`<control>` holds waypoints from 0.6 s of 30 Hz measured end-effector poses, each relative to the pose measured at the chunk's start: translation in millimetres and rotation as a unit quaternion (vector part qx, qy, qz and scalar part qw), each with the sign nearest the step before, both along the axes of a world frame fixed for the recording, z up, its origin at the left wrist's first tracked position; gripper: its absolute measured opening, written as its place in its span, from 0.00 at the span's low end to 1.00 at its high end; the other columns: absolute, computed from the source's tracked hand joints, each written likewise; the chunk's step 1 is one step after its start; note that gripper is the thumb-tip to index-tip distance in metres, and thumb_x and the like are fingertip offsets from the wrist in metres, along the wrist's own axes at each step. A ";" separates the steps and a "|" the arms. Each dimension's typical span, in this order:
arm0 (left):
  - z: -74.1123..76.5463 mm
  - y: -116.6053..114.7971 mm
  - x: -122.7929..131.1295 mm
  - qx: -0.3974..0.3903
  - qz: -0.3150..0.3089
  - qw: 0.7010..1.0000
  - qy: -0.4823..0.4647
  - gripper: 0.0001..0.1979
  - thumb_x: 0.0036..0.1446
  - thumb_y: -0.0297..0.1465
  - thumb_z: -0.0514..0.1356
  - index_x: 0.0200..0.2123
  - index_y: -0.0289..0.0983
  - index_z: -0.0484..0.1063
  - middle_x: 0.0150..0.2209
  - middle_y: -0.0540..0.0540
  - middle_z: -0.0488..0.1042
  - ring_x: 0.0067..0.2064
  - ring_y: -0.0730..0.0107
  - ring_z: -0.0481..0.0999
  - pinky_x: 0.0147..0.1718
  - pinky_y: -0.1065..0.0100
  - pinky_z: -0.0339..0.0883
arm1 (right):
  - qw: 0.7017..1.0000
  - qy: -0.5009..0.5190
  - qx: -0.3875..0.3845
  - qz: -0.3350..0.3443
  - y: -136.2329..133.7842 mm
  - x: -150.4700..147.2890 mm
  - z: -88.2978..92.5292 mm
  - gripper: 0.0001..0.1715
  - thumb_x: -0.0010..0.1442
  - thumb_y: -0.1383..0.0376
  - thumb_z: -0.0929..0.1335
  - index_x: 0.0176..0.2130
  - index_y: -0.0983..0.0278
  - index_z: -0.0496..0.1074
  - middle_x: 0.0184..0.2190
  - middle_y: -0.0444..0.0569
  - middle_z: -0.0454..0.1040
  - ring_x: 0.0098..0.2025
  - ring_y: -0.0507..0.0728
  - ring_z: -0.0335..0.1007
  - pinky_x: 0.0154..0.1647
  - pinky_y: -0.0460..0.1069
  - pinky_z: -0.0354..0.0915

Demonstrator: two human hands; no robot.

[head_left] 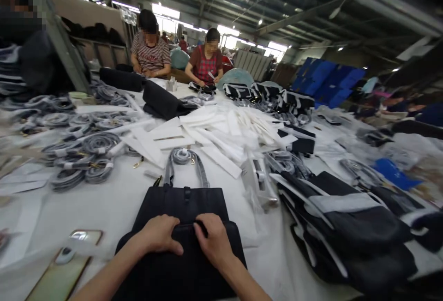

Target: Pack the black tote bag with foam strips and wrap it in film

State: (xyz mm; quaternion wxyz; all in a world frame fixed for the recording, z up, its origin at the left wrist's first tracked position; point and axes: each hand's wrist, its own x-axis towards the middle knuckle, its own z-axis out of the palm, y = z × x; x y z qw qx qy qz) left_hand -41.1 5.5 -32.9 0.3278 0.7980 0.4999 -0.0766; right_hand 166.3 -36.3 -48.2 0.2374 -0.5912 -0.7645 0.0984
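A black handbag [180,268] lies on the white-covered table in front of me, its wrapped handle [201,167] stretching away from me. My left hand [162,235] has its fingers curled over the upper edge of the bag's front panel, with the thumb against the front. Close beside it, my right hand [213,238] grips the same edge, thumb and fingers bent around it. Just beyond both hands, a small strap tab [187,193] shows on the bag's far panel. A coiled, wrapped strap [182,155] with a gold clasp rests inside the handle's loop.
White strips [221,125] are heaped mid-table. Coiled straps [100,143] lie to the left, near a phone [64,264]. On the right are a tape dispenser [259,176] and stacked black bags [360,227]. Two people [150,54] work across the table. Blue boxes [321,79] stand behind.
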 end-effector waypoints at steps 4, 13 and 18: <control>-5.0 -3.2 -4.2 -0.005 0.010 1.000 0.010 0.33 0.40 0.49 0.65 0.48 0.38 0.74 0.48 0.37 0.76 0.50 0.42 0.74 0.46 0.54 0.67 | 0.948 0.152 0.065 -0.271 -27.0 92.3 1.1 0.20 0.62 0.54 0.61 0.44 0.64 0.72 0.40 0.54 0.77 0.39 0.60 0.74 0.39 0.53 0.70; -5.9 -4.5 -5.1 -0.015 0.019 1.000 0.011 0.31 0.42 0.49 0.63 0.48 0.39 0.74 0.47 0.39 0.77 0.49 0.46 0.75 0.46 0.57 0.66 | 0.979 -0.124 -0.158 0.022 -44.2 154.7 13.2 0.17 0.54 0.65 0.64 0.45 0.61 0.72 0.43 0.52 0.77 0.50 0.62 0.69 0.63 0.66 0.45; -1.4 -0.6 -4.9 -0.017 0.019 1.000 0.003 0.24 0.42 0.49 0.64 0.40 0.41 0.76 0.41 0.44 0.79 0.44 0.50 0.77 0.37 0.63 0.65 | 0.969 -0.159 -0.189 -0.004 -33.6 180.1 27.0 0.23 0.63 0.50 0.60 0.26 0.61 0.67 0.24 0.47 0.73 0.28 0.57 0.69 0.35 0.51 0.62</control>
